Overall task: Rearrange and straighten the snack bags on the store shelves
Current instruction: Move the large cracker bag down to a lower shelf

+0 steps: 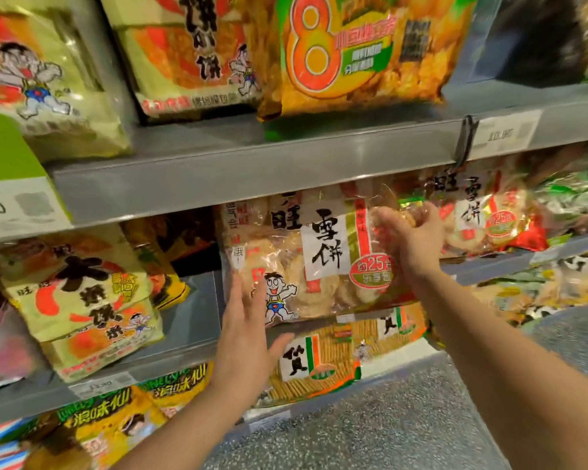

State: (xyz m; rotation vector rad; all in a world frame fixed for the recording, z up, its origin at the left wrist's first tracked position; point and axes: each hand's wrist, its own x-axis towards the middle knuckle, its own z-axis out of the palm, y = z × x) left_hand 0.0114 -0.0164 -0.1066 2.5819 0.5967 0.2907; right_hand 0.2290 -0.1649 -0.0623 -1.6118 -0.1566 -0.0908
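head view: grey store shelves (pixel 252 171) stocked with snack bags, seen from above the forearms.
left hand (pixel 248 320): open, fingers extended and slightly spread, palm against the lower left front of the clear rice cracker bag (pixel 306 256); nothing gripped.
right hand (pixel 409 237): fingers curled around the upper right edge of the same bag, grasping it.
rice cracker bag: middle shelf, upright, tilted slightly, between both hands.
neighbours: yellow cracker bag (pixel 82 300) to its left; matching clear bag (pixel 482 212) to its right.
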